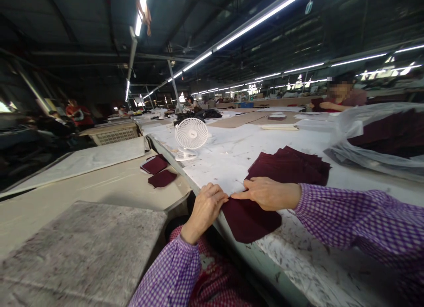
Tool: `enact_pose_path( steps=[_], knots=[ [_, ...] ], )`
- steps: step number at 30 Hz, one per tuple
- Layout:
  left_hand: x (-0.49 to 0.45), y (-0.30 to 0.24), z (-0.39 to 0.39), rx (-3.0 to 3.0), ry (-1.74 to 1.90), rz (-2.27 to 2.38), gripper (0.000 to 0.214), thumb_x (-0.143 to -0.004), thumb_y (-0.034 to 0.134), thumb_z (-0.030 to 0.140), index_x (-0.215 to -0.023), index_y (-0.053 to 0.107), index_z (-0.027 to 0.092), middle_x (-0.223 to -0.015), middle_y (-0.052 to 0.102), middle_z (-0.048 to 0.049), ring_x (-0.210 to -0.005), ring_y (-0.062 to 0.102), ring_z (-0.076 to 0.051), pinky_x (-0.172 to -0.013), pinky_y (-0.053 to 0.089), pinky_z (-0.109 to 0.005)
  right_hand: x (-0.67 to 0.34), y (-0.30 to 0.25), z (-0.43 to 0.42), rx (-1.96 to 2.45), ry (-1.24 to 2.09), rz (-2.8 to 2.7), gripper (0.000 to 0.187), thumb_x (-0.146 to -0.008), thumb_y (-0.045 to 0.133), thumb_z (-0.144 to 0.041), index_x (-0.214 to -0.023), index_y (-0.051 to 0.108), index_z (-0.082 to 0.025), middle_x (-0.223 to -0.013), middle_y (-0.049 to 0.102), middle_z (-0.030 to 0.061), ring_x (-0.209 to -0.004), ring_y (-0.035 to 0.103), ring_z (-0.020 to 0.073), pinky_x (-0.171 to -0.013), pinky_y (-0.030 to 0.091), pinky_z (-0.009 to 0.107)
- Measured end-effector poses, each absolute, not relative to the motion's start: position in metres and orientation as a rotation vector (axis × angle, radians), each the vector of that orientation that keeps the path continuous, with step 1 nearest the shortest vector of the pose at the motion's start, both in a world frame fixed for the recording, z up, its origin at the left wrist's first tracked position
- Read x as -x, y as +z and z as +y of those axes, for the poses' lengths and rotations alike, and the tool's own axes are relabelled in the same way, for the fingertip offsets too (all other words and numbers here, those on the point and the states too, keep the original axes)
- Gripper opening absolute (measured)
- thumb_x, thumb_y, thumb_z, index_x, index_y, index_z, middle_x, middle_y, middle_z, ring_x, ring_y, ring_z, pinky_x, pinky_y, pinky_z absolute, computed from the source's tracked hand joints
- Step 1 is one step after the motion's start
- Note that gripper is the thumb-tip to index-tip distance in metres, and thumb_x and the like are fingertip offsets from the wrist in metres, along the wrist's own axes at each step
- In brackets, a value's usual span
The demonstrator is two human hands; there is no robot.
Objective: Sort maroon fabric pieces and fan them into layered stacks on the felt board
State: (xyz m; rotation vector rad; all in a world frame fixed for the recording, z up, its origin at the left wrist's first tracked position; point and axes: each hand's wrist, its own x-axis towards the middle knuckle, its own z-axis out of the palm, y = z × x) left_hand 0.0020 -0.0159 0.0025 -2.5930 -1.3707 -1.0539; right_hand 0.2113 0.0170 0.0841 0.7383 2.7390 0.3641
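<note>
A dark maroon fabric piece (pixel 251 223) lies at the near edge of the white-covered table, partly over the edge. My left hand (pixel 207 205) pinches its upper left corner between thumb and fingers. My right hand (pixel 268 193) rests over the top of the same piece, its index finger stretched towards the left fingertips and pressing near that corner. The other right fingers are curled, and what lies under them is hidden. Just behind the right hand is a fanned stack of maroon fabric pieces (pixel 288 163).
A white clip fan (pixel 191 134) stands on the table's left edge. More maroon pieces (pixel 162 179) lie on the beige side table (pixel 109 187). A clear plastic bag (pixel 344 134) of maroon fabric is at right. A grey padded board (pixel 82 249) is at lower left. A person (pixel 341 97) works across the table.
</note>
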Motion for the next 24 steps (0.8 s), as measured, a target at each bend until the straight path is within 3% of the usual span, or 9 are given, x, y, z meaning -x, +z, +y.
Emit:
enact_pose_path(
  steps=[5, 10, 16, 20, 24],
  knots=[
    [0.007, -0.004, -0.018, 2.591, -1.387, -1.48, 0.011, -0.086, 0.054, 0.022, -0.089, 0.064, 0.019, -0.085, 0.061, -0.0037, -0.085, 0.052, -0.018, -0.077, 0.044, -0.031, -0.206, 0.089, 0.013, -0.723, 0.367, 2.734, 0.059, -0.082, 0.044, -0.007, -0.136, 0.042, -0.029, -0.094, 0.057, 0.0106, -0.072, 0.053, 0.0186, -0.065, 0.037, 0.029],
    [0.006, -0.002, -0.02, 2.603, -1.397, -1.518, 0.013, -0.085, 0.053, 0.017, -0.078, 0.064, 0.019, -0.081, 0.061, -0.0028, -0.084, 0.053, -0.018, -0.077, 0.043, -0.031, -0.203, 0.096, 0.01, -0.732, 0.376, 2.701, 0.059, -0.082, 0.042, -0.005, -0.136, 0.042, -0.029, -0.096, 0.059, 0.0116, -0.07, 0.054, 0.0185, -0.062, 0.036, 0.029],
    [0.009, -0.003, -0.022, 2.599, -1.485, -1.531, 0.016, -0.087, 0.05, 0.022, -0.078, 0.064, 0.019, -0.086, 0.063, -0.0033, -0.087, 0.055, -0.018, -0.081, 0.043, -0.032, -0.187, 0.094, 0.008, -0.704, 0.478, 2.66, 0.057, -0.084, 0.041, -0.008, -0.135, 0.042, -0.033, -0.088, 0.062, 0.0113, -0.057, 0.051, 0.0153, -0.052, 0.028, 0.027],
    [0.011, -0.007, -0.027, 2.511, -1.67, -1.705, 0.015, -0.088, 0.048, 0.027, -0.091, 0.061, 0.019, -0.091, 0.065, -0.0036, -0.087, 0.058, -0.017, -0.083, 0.045, -0.032, -0.184, 0.082, 0.01, -0.649, 0.525, 2.831, 0.047, -0.087, 0.038, -0.011, -0.129, 0.051, -0.028, -0.084, 0.062, 0.0128, -0.05, 0.048, 0.0144, -0.05, 0.027, 0.027],
    [0.002, -0.007, -0.033, 2.424, -1.626, -1.73, 0.024, -0.086, 0.052, 0.033, -0.106, 0.054, 0.019, -0.096, 0.064, -0.0051, -0.09, 0.057, -0.018, -0.084, 0.046, -0.035, -0.192, 0.082, 0.018, -0.764, 0.427, 2.86, 0.043, -0.087, 0.049, -0.02, -0.129, 0.051, -0.025, -0.091, 0.061, 0.0115, -0.061, 0.054, 0.0174, -0.055, 0.034, 0.027]
  ],
)
